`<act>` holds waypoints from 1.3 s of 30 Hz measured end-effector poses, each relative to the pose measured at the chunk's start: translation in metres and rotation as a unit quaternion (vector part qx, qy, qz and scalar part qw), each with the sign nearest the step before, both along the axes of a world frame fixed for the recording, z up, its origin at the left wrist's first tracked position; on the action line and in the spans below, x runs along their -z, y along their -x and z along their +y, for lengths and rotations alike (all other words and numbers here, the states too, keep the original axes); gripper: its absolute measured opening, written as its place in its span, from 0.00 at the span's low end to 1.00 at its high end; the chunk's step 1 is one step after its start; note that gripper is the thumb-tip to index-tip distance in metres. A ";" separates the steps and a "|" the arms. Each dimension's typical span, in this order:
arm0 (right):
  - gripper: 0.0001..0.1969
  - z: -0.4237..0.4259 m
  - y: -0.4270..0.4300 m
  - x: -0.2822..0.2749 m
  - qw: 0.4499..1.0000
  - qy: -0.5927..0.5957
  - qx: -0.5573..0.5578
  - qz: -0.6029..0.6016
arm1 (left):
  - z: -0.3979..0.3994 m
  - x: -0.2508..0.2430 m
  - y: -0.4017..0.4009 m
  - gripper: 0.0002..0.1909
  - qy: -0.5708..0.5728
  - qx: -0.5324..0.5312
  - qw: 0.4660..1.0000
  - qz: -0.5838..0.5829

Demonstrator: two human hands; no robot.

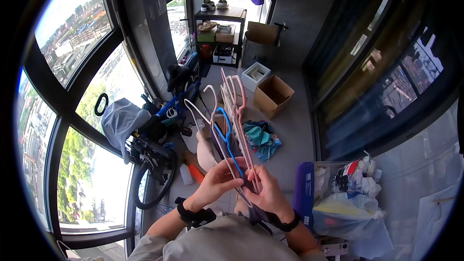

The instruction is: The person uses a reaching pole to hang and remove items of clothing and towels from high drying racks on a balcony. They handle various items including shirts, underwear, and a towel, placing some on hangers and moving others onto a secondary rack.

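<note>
Several clothes hangers are bunched together in front of my chest, hooks pointing away from me. My left hand (223,179) grips the left side of the bunch, around a white hanger (222,145) and a blue hanger (228,137). At the right side, my right hand (264,188) holds the pink hangers (242,130) between thumb and fingers. Dark fabric (258,214) hangs among the hangers and below my right hand. A pale pink padded item (205,152), perhaps a bra cup, shows at the left of the bunch; what holds it is hidden.
A folded bicycle (156,188) stands at left by the windows. Ahead are a shelf (221,14), an open cardboard box (273,96), a white foam box (256,76) and teal cloth (261,137) on the floor. A purple-edged bin (303,188) with bags sits at right.
</note>
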State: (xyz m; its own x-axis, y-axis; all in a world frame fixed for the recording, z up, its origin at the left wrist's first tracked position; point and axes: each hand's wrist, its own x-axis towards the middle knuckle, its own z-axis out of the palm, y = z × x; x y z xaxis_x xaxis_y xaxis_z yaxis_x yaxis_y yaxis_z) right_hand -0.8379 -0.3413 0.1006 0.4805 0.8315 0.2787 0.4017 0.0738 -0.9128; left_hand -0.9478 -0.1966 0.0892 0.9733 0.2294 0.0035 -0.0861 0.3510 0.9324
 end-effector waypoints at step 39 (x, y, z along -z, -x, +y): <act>0.09 0.770 -0.677 -0.256 0.945 -0.085 -0.310 0.059 | 0.585 -0.105 -0.472 0.10 -0.086 -0.407 0.909 -0.013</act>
